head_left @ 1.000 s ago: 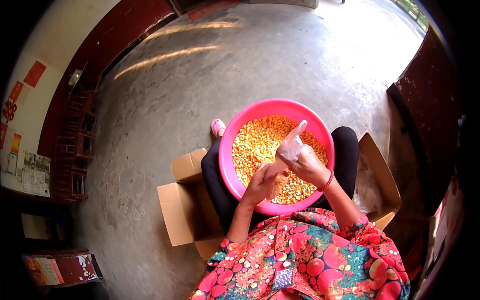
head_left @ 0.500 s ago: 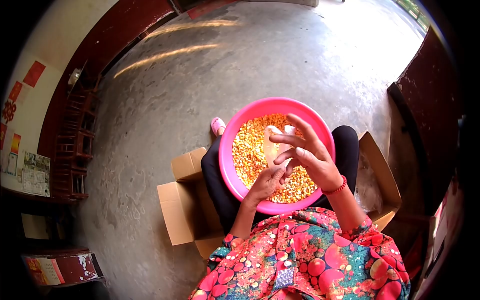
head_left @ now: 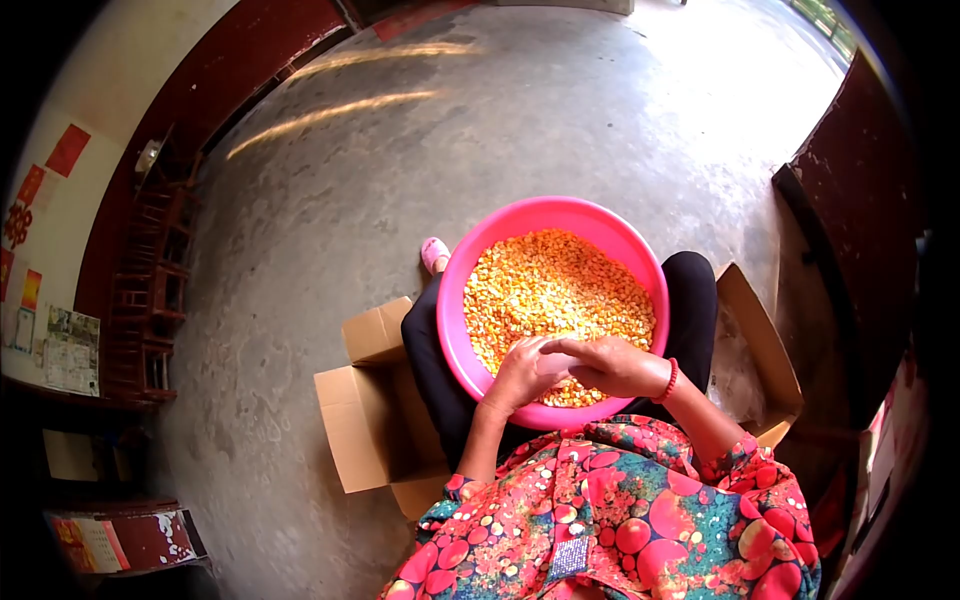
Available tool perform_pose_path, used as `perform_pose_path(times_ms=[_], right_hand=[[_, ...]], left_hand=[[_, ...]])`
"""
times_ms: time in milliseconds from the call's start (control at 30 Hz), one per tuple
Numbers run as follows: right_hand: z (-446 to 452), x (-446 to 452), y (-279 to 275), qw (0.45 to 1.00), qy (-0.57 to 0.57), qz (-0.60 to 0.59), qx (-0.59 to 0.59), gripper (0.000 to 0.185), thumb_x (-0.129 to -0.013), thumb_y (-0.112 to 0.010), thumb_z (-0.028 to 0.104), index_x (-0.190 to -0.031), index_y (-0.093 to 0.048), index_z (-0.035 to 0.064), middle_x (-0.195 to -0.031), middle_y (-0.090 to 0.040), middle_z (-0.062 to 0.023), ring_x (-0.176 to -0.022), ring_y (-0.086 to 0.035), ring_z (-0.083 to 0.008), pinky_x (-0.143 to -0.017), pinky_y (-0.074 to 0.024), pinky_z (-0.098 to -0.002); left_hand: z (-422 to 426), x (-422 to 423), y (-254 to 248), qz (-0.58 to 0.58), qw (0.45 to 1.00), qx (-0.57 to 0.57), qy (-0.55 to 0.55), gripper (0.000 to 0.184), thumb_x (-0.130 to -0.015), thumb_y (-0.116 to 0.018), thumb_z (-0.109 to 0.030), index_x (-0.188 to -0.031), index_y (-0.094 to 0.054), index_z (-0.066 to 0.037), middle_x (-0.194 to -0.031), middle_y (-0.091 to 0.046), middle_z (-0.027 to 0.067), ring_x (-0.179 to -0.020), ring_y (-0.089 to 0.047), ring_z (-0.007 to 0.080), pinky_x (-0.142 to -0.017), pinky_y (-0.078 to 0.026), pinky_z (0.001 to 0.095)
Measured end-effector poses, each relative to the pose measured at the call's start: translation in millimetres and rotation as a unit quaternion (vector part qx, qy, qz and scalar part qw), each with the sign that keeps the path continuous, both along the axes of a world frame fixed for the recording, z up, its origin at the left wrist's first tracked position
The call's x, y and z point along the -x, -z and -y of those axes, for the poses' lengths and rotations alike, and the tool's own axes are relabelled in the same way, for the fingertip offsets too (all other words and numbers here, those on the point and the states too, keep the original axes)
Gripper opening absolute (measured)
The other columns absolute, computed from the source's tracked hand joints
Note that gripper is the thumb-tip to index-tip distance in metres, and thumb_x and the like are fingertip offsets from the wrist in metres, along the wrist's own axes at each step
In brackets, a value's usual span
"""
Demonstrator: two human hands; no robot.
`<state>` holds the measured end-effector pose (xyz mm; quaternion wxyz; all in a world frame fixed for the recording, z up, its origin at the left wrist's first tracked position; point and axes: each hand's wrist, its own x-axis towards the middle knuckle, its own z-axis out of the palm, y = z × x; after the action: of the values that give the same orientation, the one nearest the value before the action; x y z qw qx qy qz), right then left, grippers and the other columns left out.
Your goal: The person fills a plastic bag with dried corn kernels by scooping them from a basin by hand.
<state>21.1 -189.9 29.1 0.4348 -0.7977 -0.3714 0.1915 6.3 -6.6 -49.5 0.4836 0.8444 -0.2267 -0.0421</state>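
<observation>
A pink basin [head_left: 452,330] filled with loose yellow-orange corn kernels [head_left: 550,280] rests between my legs. Over its near side, my left hand [head_left: 522,375] is closed, with a small patch of clear plastic bag [head_left: 554,363] showing beside its fingers. My right hand [head_left: 625,368], with a red bead bracelet at the wrist, reaches in from the right. Its fingers are bent together against my left fingertips at the bag. Most of the bag is hidden by both hands.
An open cardboard box [head_left: 352,420] stands by my left leg. At my right, another cardboard box [head_left: 765,350] holds clear plastic. Wooden stools [head_left: 145,290] line the left wall, and a dark red door panel [head_left: 850,190] stands at the right.
My right hand has come down from above the basin to meet my left, its spread fingers drawing together. The clear bag that stood up between the hands is now mostly covered.
</observation>
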Motion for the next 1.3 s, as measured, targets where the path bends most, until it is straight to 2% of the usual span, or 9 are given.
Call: perform_pose_path(times_ms=[133, 200, 300, 433, 567, 800, 900, 1167, 1300], right_hand=[[-3.6, 2.2, 0.5, 0.976, -0.045, -0.1, -0.19, 0.034, -0.086, -0.049, 0.01, -0.12, -0.044, 0.0061, -0.088, -0.055, -0.0075, -0.081, -0.053, -0.0122, -0.07, -0.0435, -0.0291], [-6.0, 4.3, -28.4, 0.895, -0.047, -0.36, -0.259, 0.033, -0.087, -0.051, 0.013, -0.118, -0.045, 0.0032, -0.103, -0.054, -0.006, -0.094, -0.05, -0.0097, -0.078, -0.0411, -0.026], [-8.8, 0.2, -26.3, 0.903, -0.009, -0.294, -0.314, 0.039, -0.085, -0.056, 0.014, -0.12, -0.043, 0.0034, -0.107, -0.054, -0.0069, -0.094, -0.051, -0.0108, -0.077, -0.0416, -0.0247], [3.3, -20.2, -22.6, 0.871, 0.14, -0.275, -0.383, 0.055, -0.081, -0.059, 0.012, -0.13, -0.034, 0.0069, -0.112, -0.053, -0.01, -0.098, -0.052, -0.0131, -0.077, -0.0451, -0.0263], [3.2, -24.7, 39.0, 0.994, 0.053, 0.088, -0.037, 0.073, -0.064, -0.073, 0.021, -0.127, -0.04, 0.0069, -0.119, -0.047, -0.0151, -0.114, -0.045, -0.0289, -0.089, -0.0402, -0.0354], [-51.7, 0.7, 87.8, 0.987, 0.079, 0.046, -0.131, 0.032, -0.072, -0.064, 0.019, -0.102, -0.057, 0.009, -0.101, -0.057, -0.0145, -0.106, -0.049, -0.032, -0.09, -0.0367, -0.0428], [-47.7, -2.5, 83.4, 0.977, 0.091, -0.146, -0.129, 0.019, -0.077, -0.056, 0.011, -0.096, -0.058, 0.0066, -0.081, -0.061, -0.0149, -0.079, -0.059, -0.0336, -0.07, -0.0477, -0.0396], [-48.2, -3.2, 51.7, 0.981, 0.102, -0.002, -0.163, 0.016, -0.074, -0.052, 0.003, -0.088, -0.057, 0.0032, -0.076, -0.059, -0.0175, -0.075, -0.059, -0.0344, -0.065, -0.0462, -0.0401], [-58.3, -1.7, 25.5, 0.981, -0.006, 0.149, -0.128, 0.024, -0.064, -0.055, 0.005, -0.087, -0.054, -0.0011, -0.076, -0.056, -0.0165, -0.076, -0.057, -0.0343, -0.071, -0.0449, -0.0405]], left_hand=[[2.0, 2.6, 23.0, 0.016, 1.0, 0.005, 0.012, 0.043, -0.061, -0.072, -0.018, -0.1, -0.058, -0.005, -0.098, -0.058, 0.0126, -0.095, -0.054, 0.03, -0.084, -0.043, 0.038], [5.4, 11.7, 31.5, -0.177, 0.957, 0.23, -0.01, 0.037, -0.065, -0.07, -0.012, -0.099, -0.057, -0.003, -0.097, -0.058, 0.0085, -0.094, -0.055, 0.0226, -0.082, -0.044, 0.0335], [17.8, 13.5, 7.4, -0.204, 0.897, 0.391, -0.033, 0.022, -0.079, -0.06, -0.007, -0.1, -0.056, -0.002, -0.092, -0.058, 0.0043, -0.087, -0.056, 0.0129, -0.073, -0.046, 0.025], [7.2, 7.6, -3.4, -0.232, 0.924, 0.295, -0.072, 0.026, -0.094, -0.04, -0.022, -0.092, -0.055, 0.0, -0.075, -0.057, 0.0048, -0.073, -0.056, 0.013, -0.068, -0.045, 0.024], [9.6, 7.4, -19.6, -0.164, 0.93, 0.319, -0.076, 0.028, -0.095, -0.038, -0.022, -0.093, -0.055, 0.0, -0.086, -0.056, 0.0085, -0.085, -0.055, 0.0159, -0.078, -0.042, 0.0267], [14.4, 4.2, -41.6, 0.134, 0.985, 0.063, -0.091, 0.031, -0.091, -0.046, -0.026, -0.108, -0.053, -0.001, -0.114, -0.051, 0.0147, -0.115, -0.039, 0.0248, -0.098, -0.027, 0.0373], [8.8, 1.3, -46.8, -0.019, 0.96, 0.265, -0.086, 0.044, -0.084, -0.057, -0.029, -0.115, -0.047, 0.002, -0.113, -0.052, 0.0152, -0.107, -0.048, 0.0273, -0.097, -0.028, 0.0377], [-20.3, 4.8, -15.5, -0.089, 0.994, -0.041, 0.052, 0.069, -0.069, -0.074, -0.023, -0.123, -0.04, 0.002, -0.124, -0.045, 0.0151, -0.116, -0.043, 0.0226, -0.1, -0.031, 0.0341], [-9.8, 11.3, 9.8, 0.019, 0.996, 0.082, -0.006, 0.056, -0.077, -0.067, -0.024, -0.121, -0.043, 0.001, -0.118, -0.049, 0.0155, -0.112, -0.047, 0.0237, -0.097, -0.035, 0.0343]])
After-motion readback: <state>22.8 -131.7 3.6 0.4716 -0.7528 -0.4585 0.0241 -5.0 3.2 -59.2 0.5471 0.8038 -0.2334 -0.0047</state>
